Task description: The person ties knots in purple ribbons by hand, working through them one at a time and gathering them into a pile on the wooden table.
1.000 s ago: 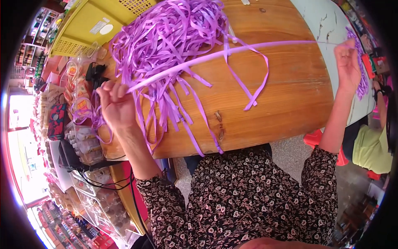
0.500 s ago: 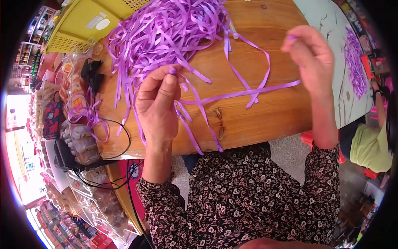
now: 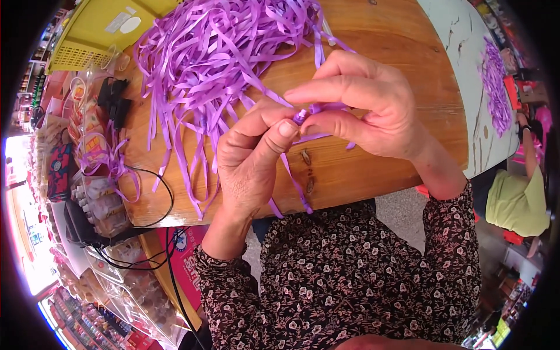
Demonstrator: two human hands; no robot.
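Observation:
My left hand (image 3: 251,149) is closed, thumb and forefinger pinching a small purple plastic piece with a pale tip (image 3: 300,115) that points up between the hands. Right beside it, my right hand (image 3: 370,105) is closed in a pinch on a small purple piece (image 3: 315,108), mostly covered by the fingers. Purple ribbon runs behind the right thumb, and other ribbon ends (image 3: 296,182) hang below the hands across the wooden table (image 3: 385,169). Beyond the hands lies a big tangled heap of purple ribbon lanyards (image 3: 221,46). Whether the two pieces touch cannot be made out.
A yellow plastic basket (image 3: 81,56) stands at the far left. Along the left edge are a black clip-like item (image 3: 114,99), clear bags and a black cable (image 3: 169,189). More purple ribbon (image 3: 494,87) lies on a white table at right, near a person in a yellow-green top (image 3: 516,201).
My right hand has come left and down from the far right to meet the left hand. My left hand has shifted slightly right, and its purple piece now shows a pale tip.

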